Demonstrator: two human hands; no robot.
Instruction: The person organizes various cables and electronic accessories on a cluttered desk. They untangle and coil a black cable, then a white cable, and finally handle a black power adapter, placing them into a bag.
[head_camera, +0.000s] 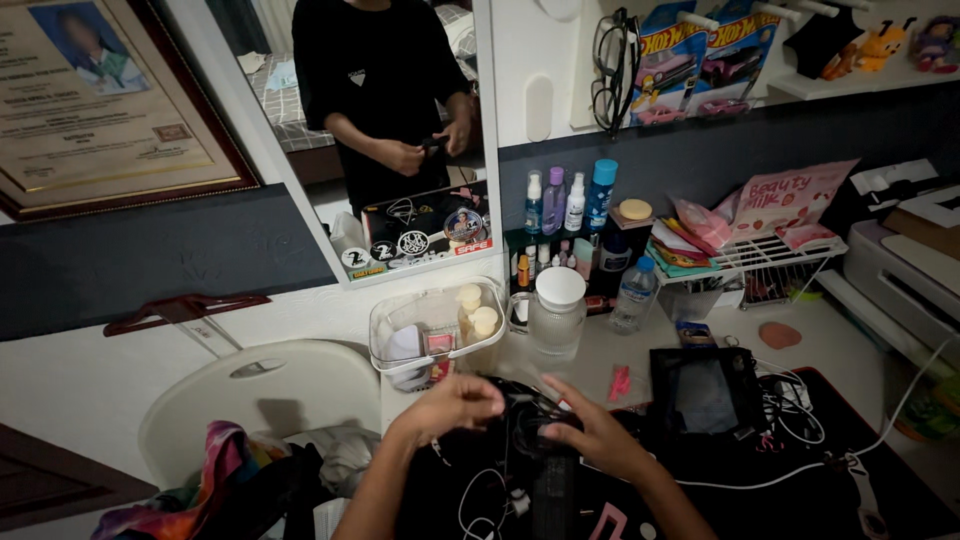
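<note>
Both hands close on a black bundle of cords and straps (530, 425) at the near edge of the desk. The left hand (455, 405) curls its fingers over the bundle's left side, and the right hand (595, 435) pinches its right side between thumb and fingertips; the exact shape of what they hold is hard to tell in the dim light. The bundle lies just in front of the person, between the two forearms, on a black desk mat (800, 490).

A mirror (380, 130) on the wall above shows the person in a black shirt with both hands together at the waist. To its left hangs a framed certificate (100, 100). A white plastic chair (260, 395) stands left of the desk, with colourful clothes (210, 480) heaped on it. A white wire shelf (770, 255) on the right carries pink packets.

Behind the hands stands a clear plastic box (435, 330) holding small jars, and just beside it a glass jar with a white lid (557, 315). A water bottle (635, 295) stands near the jar. A small black tablet (705, 395) lies right of the hands, with white cables (790, 405) tangled next to it. A row of small bottles (570, 200) stands against the wall.
</note>
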